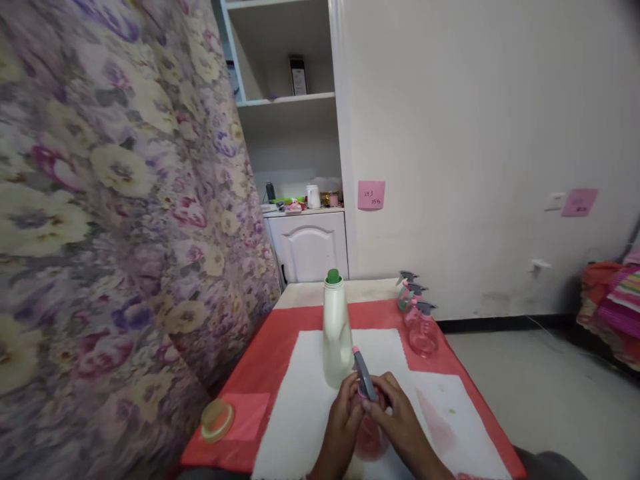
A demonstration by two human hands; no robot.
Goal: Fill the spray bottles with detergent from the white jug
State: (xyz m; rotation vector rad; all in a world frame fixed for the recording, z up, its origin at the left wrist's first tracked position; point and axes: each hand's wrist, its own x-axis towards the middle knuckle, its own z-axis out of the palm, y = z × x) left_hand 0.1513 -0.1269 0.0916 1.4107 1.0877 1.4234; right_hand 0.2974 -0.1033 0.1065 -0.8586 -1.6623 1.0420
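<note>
A small pink see-through spray bottle (pixel 370 440) stands low over the white sheet, close in front of me. Its grey trigger head (pixel 365 380) sticks up between my hands. My left hand (pixel 344 417) is closed around the neck from the left. From the right, my right hand (pixel 395 408) grips the same neck, fingers curled at the trigger head. Just behind it rises a tall pale green jug (pixel 334 327) with a side handle, its cap off and a green spout (pixel 333 275) showing at the mouth.
Several spray bottles (pixel 423 337) with grey heads line the table's right edge. A round yellowish ring-shaped piece (pixel 217 421) lies at the left on pink paper. White sheets (pixel 295 400) cover part of the red tablecloth (pixel 230 373). A flowered curtain (pixel 125 233) hangs close on the left.
</note>
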